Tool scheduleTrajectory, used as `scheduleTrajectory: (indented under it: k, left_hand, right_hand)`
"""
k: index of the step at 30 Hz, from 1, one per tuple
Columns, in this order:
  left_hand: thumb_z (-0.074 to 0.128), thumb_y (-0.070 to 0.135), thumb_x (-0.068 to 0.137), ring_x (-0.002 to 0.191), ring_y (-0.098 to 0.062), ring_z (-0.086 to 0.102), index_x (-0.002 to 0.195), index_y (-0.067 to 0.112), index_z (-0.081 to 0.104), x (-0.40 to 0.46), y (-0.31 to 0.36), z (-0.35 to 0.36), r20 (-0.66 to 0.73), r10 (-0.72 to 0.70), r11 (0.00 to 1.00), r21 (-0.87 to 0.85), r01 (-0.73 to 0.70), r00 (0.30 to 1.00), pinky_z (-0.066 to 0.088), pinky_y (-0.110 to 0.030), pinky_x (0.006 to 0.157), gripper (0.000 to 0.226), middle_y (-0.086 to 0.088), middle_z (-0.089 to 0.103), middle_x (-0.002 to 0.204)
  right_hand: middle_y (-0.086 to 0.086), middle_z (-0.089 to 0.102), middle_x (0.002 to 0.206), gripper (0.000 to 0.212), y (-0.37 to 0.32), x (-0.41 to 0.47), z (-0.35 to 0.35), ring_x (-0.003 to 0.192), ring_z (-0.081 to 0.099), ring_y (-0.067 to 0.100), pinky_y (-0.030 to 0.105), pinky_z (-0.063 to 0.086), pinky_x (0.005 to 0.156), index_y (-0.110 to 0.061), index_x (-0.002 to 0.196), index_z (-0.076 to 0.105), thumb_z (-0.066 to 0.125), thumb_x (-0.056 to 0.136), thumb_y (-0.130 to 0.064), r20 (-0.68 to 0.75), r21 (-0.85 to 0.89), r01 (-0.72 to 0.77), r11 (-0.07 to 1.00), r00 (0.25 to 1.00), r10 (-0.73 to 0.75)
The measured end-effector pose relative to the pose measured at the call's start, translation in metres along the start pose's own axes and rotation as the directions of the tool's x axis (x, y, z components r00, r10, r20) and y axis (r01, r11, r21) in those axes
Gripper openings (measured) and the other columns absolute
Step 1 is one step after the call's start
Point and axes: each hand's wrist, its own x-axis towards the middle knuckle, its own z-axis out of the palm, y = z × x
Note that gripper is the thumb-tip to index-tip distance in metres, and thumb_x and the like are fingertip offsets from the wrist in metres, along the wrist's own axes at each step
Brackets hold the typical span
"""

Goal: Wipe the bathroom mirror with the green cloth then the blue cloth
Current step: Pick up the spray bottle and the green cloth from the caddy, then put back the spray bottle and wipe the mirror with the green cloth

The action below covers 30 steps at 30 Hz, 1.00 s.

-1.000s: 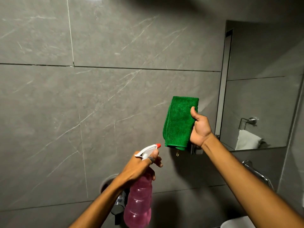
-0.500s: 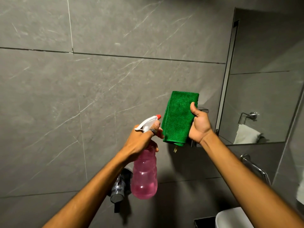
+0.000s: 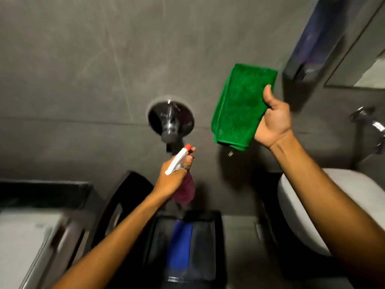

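Observation:
My right hand (image 3: pixel 274 122) holds a folded green cloth (image 3: pixel 239 107) upright in front of the grey tiled wall. My left hand (image 3: pixel 174 178) grips a pink spray bottle (image 3: pixel 185 190) with a white trigger head and red nozzle, lower and to the left of the cloth. A blue cloth (image 3: pixel 180 245) lies in a black bin (image 3: pixel 218 236) on the floor below my hands. Only a corner of the mirror (image 3: pixel 366 65) shows at the upper right edge.
A chrome wall valve (image 3: pixel 170 122) sticks out of the wall between my hands. A dark dispenser (image 3: pixel 308 51) hangs left of the mirror. A white basin (image 3: pixel 295 205) is at the right, with a tap (image 3: pixel 373 124) above it. A black chair (image 3: pixel 125 197) and white surface (image 3: pixel 23 236) are lower left.
The view has tilted sharply downward, so the mirror slid to the upper right and the bin with the blue cloth came into view. The spray bottle has dropped lower, away from the green cloth.

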Motion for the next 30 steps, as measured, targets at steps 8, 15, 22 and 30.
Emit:
scheduleTrajectory:
  k: [8,15,22,30]
  left_hand:
    - [0.059,0.000,0.103,0.072,0.017,0.068,0.139,0.001,0.063,-0.071,-0.199,-0.038,-0.352,-0.383,0.916,-0.028,0.400,0.854,0.055,-0.004,0.073,0.036,0.020,0.076,0.089]
    - [0.062,-0.001,0.100,0.137,-0.041,0.061,0.140,-0.007,0.060,-0.089,-0.301,-0.045,-0.424,-0.378,0.881,0.108,0.460,0.823,0.042,-0.053,0.123,0.040,-0.027,0.064,0.144]
    - [0.063,-0.002,0.099,0.137,-0.030,0.058,0.141,-0.010,0.058,-0.096,-0.352,-0.047,-0.363,-0.374,0.891,0.113,0.439,0.854,0.043,-0.026,0.119,0.043,-0.021,0.061,0.147]
    - [0.080,0.022,0.091,0.165,-0.023,0.009,0.167,0.005,0.001,-0.113,-0.331,-0.037,-0.400,-0.584,0.759,0.037,0.650,0.706,0.008,-0.035,0.136,0.112,-0.013,0.004,0.179]
  right_hand:
    - [0.011,0.078,0.113,0.053,0.186,-0.039,-0.098,0.104,0.074,0.028,0.048,0.062,0.079,-0.011,0.109,0.078,0.042,0.096,-0.048,-0.260,0.057,-0.344,0.937,0.901,0.346]
    - [0.014,0.070,0.130,0.052,0.273,-0.058,-0.156,0.119,0.067,0.035,0.051,0.058,0.086,-0.013,0.121,0.073,0.053,0.091,-0.050,-0.252,0.129,-0.467,0.875,0.838,0.484]
    - [0.012,0.067,0.135,0.054,0.298,-0.062,-0.175,0.123,0.065,0.034,0.053,0.057,0.093,-0.016,0.125,0.072,0.043,0.097,-0.052,-0.309,0.101,-0.480,0.872,0.818,0.486]
    - [0.012,0.067,0.134,0.053,0.279,-0.070,-0.162,0.124,0.063,0.036,0.056,0.056,0.096,-0.015,0.125,0.070,0.044,0.097,-0.051,-0.341,0.121,-0.454,0.883,0.817,0.466]
